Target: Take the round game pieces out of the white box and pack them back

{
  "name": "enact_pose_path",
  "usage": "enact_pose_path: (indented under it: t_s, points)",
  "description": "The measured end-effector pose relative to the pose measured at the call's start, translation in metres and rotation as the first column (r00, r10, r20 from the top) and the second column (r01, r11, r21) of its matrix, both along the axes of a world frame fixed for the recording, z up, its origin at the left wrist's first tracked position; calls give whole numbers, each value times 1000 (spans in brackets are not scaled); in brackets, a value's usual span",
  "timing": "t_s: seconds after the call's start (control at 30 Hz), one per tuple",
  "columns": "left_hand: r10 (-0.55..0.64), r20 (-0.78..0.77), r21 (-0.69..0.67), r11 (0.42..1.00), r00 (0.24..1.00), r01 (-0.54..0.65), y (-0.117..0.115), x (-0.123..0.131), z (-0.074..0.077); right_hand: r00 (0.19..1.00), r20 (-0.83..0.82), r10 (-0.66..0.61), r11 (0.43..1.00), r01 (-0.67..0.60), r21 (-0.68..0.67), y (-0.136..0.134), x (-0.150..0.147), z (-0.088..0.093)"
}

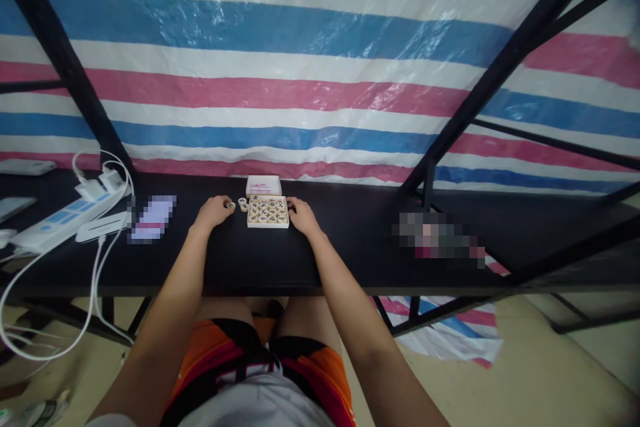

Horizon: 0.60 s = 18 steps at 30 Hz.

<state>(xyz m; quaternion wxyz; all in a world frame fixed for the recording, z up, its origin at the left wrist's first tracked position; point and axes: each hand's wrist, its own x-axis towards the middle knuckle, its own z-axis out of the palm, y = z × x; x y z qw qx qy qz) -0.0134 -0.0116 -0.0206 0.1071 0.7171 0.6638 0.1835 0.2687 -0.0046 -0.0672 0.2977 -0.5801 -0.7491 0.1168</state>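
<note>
Black table, power strip at far left. Wooden board sits mid-table, full of X/O tiles, w/ a pink-white box just behind it. Right hand: fingers bent against the board's right edge, can't tell if gripping. Left hand: fingertips pinched on a round piece, just left of the board. Second piece lies btwn that hand & the board. Step, prob.: handling loose pieces beside the board. Any placing needs a fine pinch and a steady board.
</note>
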Motion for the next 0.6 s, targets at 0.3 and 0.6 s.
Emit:
enact_pose_path:
  t_s: [0.3,0.6]
  points:
    - [58,-51,86,995,997,-54,-7,16,11,1000,-1,-13,1000,13,4,-1,-1,1]
    - [-228,-84,247,939,970,241,-2,79,27,1000,-12,-1,1000,1,-6,-3,-2,4]
